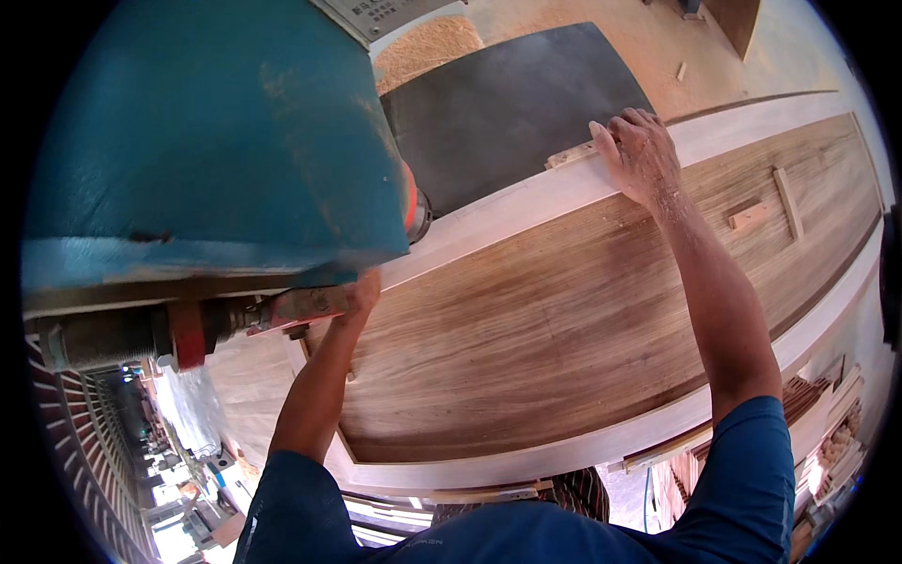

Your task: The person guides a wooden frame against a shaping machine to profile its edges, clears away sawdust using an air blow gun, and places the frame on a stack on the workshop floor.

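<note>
Sawdust-dusted floor borders the work area. Right hand: set on the far rail of the pale frame, thumb parted from the bent fingers, beside a short wooden strip. Left hand: at the red bracket; most fingers are hidden, so its grip cannot be told. Workpiece: wood-grained panel, enclosed by the frame, lying in front of the person, beside the teal machine. Dark plate: beyond the far rail. Loose block and narrow stick: on the panel's right part. Status, as judged: panel and frame are already together; work at the far rail appears unfinished; the amount remaining does not show.
</note>
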A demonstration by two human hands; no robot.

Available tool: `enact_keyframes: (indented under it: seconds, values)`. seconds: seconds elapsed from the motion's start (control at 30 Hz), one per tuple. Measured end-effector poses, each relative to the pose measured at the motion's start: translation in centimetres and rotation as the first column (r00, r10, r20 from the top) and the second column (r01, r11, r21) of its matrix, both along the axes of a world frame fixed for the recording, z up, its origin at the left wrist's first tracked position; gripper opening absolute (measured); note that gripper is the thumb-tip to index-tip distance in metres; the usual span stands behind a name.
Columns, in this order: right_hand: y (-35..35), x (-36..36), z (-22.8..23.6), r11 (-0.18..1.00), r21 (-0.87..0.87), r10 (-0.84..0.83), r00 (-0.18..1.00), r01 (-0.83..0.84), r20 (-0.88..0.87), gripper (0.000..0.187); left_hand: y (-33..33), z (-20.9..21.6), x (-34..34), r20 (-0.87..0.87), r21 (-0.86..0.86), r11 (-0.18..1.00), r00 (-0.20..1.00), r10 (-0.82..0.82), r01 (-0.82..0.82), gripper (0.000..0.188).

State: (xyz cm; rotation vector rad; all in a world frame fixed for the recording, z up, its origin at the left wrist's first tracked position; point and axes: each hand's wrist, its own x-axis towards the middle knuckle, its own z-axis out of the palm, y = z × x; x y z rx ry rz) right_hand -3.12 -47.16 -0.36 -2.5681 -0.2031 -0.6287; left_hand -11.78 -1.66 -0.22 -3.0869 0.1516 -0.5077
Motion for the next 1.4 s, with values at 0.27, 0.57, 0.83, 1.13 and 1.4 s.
enact_keyframes:
  seconds: [0.27, 0.57, 0.83, 1.13, 1.4]
  values:
    - [-0.4, 0.1, -0.4, 1.0, -0.02, 0.002, 1.0, -0.002, -0.015, 0.046, -4.0, 3.4, -0.8, -0.096, -0.046, 0.997, 0.994, 0.055, -0.06, 0.033]
    - [-0.6, -0.2, -0.3, 1.0, -0.019, 0.008, 1.0, -0.008, -0.021, 0.047, -3.4, 2.7, -1.1, 0.0, -0.069, 0.998, 1.0, 0.002, -0.002, 0.031]
    - [-0.9, 0.0, -0.4, 1.0, -0.008, 0.01, 1.0, -0.01, 0.004, 0.046, 1.2, -0.2, 0.3, 0.029, 0.111, 0.993, 0.999, -0.046, 0.042, 0.022]
    - [-0.6, 0.1, -0.3, 0.999, -0.028, -0.023, 0.999, 0.025, 0.044, 0.039, -0.1, 0.7, 0.1, -0.151, 0.389, 0.921, 0.988, 0.041, 0.021, 0.021]
    - [0.4, 0.2, -0.1, 0.997, -0.006, -0.079, 0.995, 0.079, -0.067, 0.041, 1.4, 1.4, 1.2, -0.071, 0.194, 0.98, 0.997, -0.026, 0.039, 0.023]
